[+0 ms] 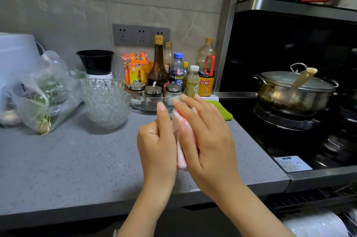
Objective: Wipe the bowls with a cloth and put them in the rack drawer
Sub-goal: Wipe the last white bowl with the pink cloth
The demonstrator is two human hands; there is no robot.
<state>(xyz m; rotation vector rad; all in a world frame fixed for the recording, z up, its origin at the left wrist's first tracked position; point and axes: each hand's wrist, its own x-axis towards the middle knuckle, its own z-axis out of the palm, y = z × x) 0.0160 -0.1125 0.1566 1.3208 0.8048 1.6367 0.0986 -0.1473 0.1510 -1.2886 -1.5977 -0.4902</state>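
Ok so right now the cloth (182,156) is sandwiched upright between your two hands, out over the counter (77,159), with its long axis running from your wrists out toward the fingertips. Your right hand (209,140) has its fingers straight and together, pressed flat against the cloth's right side. Your left hand (157,140) is mostly curled, with one digit sticking straight up along the cloth; it looks like it's gripping that edge, though the inner side is hidden, so take that with a grain of salt. The bit that matters for what's next: the bowls (107,101) are a nested glass stack sitting on the counter to the left of your hands and further back, well apart from both, and nothing is touching them yet. Your left hand is clearly the nearer one, so I'd guess it goes for the top bowl while the right keeps the cloth. The drawer (318,223) is the opposite way, low on your right under the stove side, already open with white dishes in it.
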